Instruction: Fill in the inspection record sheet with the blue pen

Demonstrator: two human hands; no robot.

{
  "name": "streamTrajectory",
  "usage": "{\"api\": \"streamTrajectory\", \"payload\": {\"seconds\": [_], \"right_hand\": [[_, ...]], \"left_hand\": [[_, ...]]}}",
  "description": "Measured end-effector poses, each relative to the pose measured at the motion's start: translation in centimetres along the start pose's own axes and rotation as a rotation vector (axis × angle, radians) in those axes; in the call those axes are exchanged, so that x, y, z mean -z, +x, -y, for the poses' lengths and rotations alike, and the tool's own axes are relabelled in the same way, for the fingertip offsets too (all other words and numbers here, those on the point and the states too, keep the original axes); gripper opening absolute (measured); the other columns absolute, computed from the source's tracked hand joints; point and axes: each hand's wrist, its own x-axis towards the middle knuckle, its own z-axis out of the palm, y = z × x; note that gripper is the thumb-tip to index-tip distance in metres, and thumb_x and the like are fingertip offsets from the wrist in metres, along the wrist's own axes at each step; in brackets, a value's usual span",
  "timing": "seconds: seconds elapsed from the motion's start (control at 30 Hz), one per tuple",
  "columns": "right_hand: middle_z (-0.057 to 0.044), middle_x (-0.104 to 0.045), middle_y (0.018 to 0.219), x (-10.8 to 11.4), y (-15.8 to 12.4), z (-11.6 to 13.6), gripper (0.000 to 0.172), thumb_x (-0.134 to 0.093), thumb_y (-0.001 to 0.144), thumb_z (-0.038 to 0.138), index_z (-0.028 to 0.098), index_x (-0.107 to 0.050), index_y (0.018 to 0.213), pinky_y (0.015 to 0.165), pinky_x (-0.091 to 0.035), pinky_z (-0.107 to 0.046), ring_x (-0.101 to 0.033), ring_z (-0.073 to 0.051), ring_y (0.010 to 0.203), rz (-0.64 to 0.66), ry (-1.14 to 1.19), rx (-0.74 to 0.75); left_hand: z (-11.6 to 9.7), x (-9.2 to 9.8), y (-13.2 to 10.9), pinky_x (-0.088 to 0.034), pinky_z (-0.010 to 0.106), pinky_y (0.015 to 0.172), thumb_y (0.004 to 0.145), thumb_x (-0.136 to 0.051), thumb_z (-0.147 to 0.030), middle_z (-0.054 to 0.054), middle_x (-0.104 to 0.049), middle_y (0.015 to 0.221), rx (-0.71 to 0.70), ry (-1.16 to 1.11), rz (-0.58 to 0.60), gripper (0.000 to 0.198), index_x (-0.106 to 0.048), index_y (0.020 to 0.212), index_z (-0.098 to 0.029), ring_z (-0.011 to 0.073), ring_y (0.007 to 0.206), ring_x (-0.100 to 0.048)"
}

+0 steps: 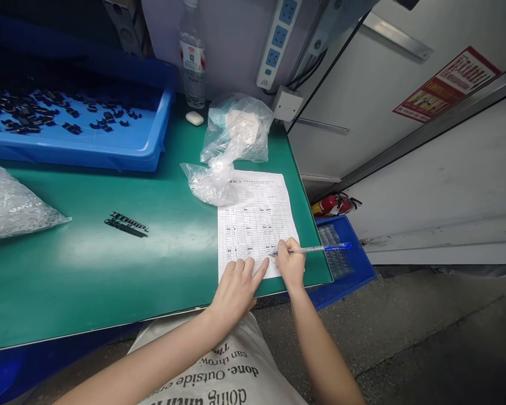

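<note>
Pinning a printed ruled form (255, 225) to the green bench (164, 275), the left hand (235, 292) lies with its fingers (249, 270) spread apart on the sheet's lower edge. The right hand (290, 264) has its fingers clamped on a blue ballpoint pen (316, 249), tip on the paper. From the form, a blue tray of black parts (149, 152) sits at ten o'clock, a crumpled plastic bag (231, 140) at twelve, a white power strip (276, 42) high at one, a red fire extinguisher (331, 205) at two beyond the bench, and a grey floor (425, 332) at four.

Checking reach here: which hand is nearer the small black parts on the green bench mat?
Left hand: on the form, right of the black parts. Right hand: farther right.
</note>
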Motion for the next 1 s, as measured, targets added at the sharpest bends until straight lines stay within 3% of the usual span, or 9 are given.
{"api": "streamTrajectory", "payload": {"seconds": [0.43, 0.7, 1.0], "right_hand": [[0.005, -0.035, 0.041, 0.1, 0.0, 0.2, 0.03, -0.039, 0.075, 0.036, 0.023, -0.029, 0.05, 0.046, -0.028, -0.024, -0.035, -0.011, 0.043, 0.012, -0.078, 0.037], [0.006, -0.032, 0.041, 0.1, 0.1, 0.3, 0.03, -0.04, 0.074, 0.034, 0.022, -0.028, 0.049, 0.045, -0.027, -0.024, -0.032, -0.01, 0.042, -0.007, -0.072, 0.071], [0.006, -0.031, 0.041, 0.1, 0.2, 0.6, 0.03, -0.038, 0.074, 0.035, 0.022, -0.028, 0.048, 0.044, -0.026, -0.024, -0.031, -0.01, 0.041, -0.051, -0.123, 0.094]], "left_hand": [[-0.2, -0.3, -0.1, -0.038, 0.031, 0.065, 0.062, -0.072, -0.034, 0.008, -0.05, 0.09, 0.008, -0.004, -0.041, 0.081, -0.031, 0.131, -0.019, 0.0204, 0.078, -0.047], [-1.1, -1.2, -0.3, -0.04, 0.028, 0.056, 0.074, -0.06, -0.021, 0.006, -0.048, 0.082, 0.04, 0.08, -0.073, 0.064, -0.032, 0.131, -0.016, 0.0176, 0.072, -0.048], [-0.9, -0.9, -0.3, -0.043, 0.026, 0.052, 0.068, -0.068, -0.034, 0.005, -0.047, 0.083, 0.052, 0.038, -0.048, 0.076, -0.032, 0.132, -0.019, 0.0181, 0.074, -0.048]]}}
